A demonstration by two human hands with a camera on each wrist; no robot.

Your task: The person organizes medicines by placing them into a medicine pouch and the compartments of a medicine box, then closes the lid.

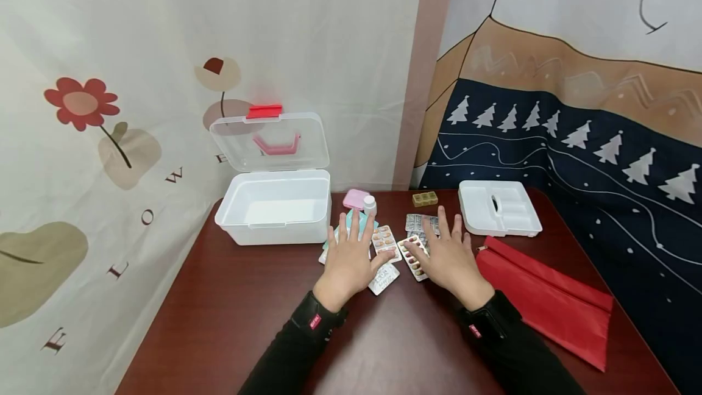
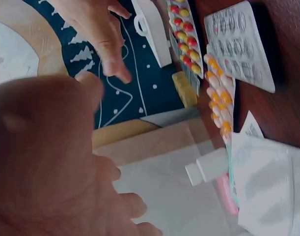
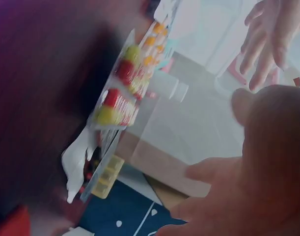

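My left hand (image 1: 347,261) is spread palm down over the left part of a group of medicines, holding nothing. Fingers also spread, my right hand (image 1: 451,264) hovers by a blister pack of red and yellow capsules (image 1: 412,264). Between the hands lie a blister pack of orange and white capsules (image 1: 386,241) and a silver-backed blister pack (image 1: 385,279). A white bottle (image 1: 370,205) stands behind the left fingertips, beside a pink case (image 1: 353,198). Grey blister packs (image 1: 415,223) lie partly behind the right fingers. In the left wrist view a white packet (image 2: 267,182) shows.
A clear-lidded white plastic box (image 1: 274,238) stands open at the back left, its lid (image 1: 307,136) leaning back. A small yellow pill box (image 1: 425,199) sits near the wall. At the right are a white divided tray (image 1: 523,218) and a red zip pouch (image 1: 548,297).
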